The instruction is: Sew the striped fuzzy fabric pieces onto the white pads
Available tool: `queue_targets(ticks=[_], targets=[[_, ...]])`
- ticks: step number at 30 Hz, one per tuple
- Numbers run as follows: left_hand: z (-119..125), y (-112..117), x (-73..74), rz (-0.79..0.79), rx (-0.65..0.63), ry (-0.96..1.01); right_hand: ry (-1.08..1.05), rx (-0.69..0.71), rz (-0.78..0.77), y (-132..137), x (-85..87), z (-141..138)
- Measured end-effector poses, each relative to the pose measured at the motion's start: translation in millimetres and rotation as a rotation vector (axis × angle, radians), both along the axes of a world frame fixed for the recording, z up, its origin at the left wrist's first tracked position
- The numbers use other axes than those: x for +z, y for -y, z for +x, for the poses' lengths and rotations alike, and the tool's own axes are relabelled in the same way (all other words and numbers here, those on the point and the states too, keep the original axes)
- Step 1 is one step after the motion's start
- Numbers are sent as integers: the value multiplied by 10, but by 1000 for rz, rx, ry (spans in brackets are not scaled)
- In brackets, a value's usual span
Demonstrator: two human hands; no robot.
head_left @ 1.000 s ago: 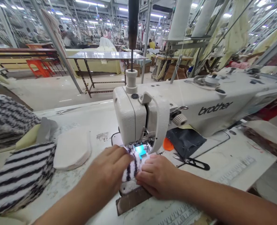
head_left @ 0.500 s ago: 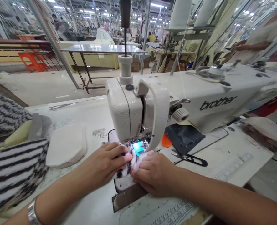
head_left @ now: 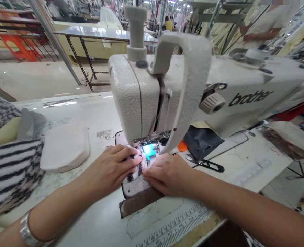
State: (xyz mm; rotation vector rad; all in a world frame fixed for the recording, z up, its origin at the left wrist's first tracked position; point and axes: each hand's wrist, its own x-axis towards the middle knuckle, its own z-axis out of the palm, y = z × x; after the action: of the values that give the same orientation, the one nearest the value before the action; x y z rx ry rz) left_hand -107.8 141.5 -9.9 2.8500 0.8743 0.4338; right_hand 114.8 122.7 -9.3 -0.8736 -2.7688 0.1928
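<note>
A small fuzzy black-and-white striped fabric piece [head_left: 136, 168] lies under the needle area of a white sewing machine [head_left: 167, 92]. My left hand [head_left: 110, 169] presses on its left side with fingers bent and close together. My right hand [head_left: 167, 175] pinches its right edge just in front of the lit presser foot [head_left: 148, 151]. Most of the piece is hidden under my fingers.
A stack of white oval pads [head_left: 64, 146] lies left of the machine. Striped fabric piles [head_left: 10, 171] sit at the far left. Thread snips [head_left: 205, 165] and dark cloth [head_left: 202, 140] lie right of the needle. A ruler strip [head_left: 172, 228] runs along the table's front edge.
The view has moved closer and lower toward the machine head. Both hands stay on the striped piece, which has shifted slightly under the foot.
</note>
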Motion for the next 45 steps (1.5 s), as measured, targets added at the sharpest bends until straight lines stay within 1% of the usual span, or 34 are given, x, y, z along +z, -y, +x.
queue_targets(ticks=[4,7,11,13,16,18,20,24,26,29,32,34,36,40,45], targets=[[32,38,-29,-18,68,3,-26,-39,-2,-17,11,13],[50,38,2,-40,107,8,-10,-54,0,-30,16,17],[61,24,111,-106,57,52,-25,-17,61,-13,17,1],[68,29,152,-98,25,118,-34,20,78,2,7,-13],[79,39,158,-71,3,172,-36,36,74,14,-25,-30],[80,30,140,-57,16,169,-40,34,68,14,-49,-33],[73,1,129,-33,2,154,-56,33,71,13,-68,-32],[43,-86,157,29,-95,87,-59,-18,63,20,-67,-38],[27,-119,165,30,-115,54,-26,-39,45,24,-52,-50],[12,-143,122,-22,-103,51,19,-56,43,17,-23,-63],[3,-142,58,-93,-59,78,36,-59,44,-2,-4,-54],[-11,-130,57,-127,-36,101,31,-61,30,-14,-2,-39],[-41,-106,100,-139,-21,128,21,-68,18,-18,-9,-23],[-133,-34,201,-55,-9,98,-2,-62,36,-8,-36,-16],[-163,18,252,82,-50,-12,18,-45,51,-5,-58,-39]])
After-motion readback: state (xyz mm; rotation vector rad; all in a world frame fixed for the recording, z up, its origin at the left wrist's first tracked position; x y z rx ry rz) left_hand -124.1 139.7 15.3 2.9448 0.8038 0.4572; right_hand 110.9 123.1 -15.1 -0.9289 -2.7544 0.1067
